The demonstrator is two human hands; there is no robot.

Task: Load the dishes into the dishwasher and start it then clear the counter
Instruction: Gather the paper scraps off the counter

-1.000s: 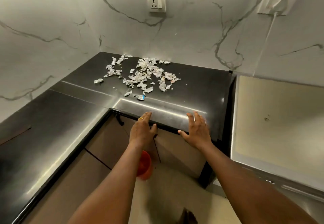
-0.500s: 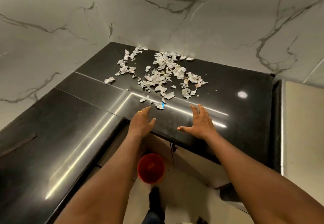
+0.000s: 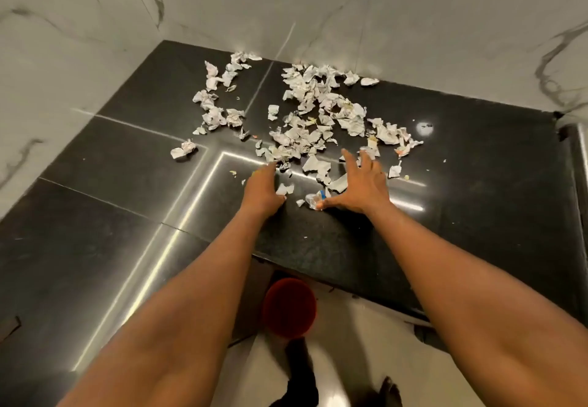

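Black polished stone counter [image 3: 95, 215]: torn white paper scraps [image 3: 311, 114] strewn at 12 o'clock. Left hand [image 3: 262, 190], fingers together, right hand [image 3: 362, 187], fingers spread, touch pile's 6 o'clock edge. Red round bin [image 3: 289, 306] below.

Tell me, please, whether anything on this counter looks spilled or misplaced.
Torn, crumpled white paper scraps lie strewn over the back corner of the glossy black stone counter, one stray scrap apart at the left. The left hand and right hand touch the litter's near edge; a round red bin stands on the floor below.
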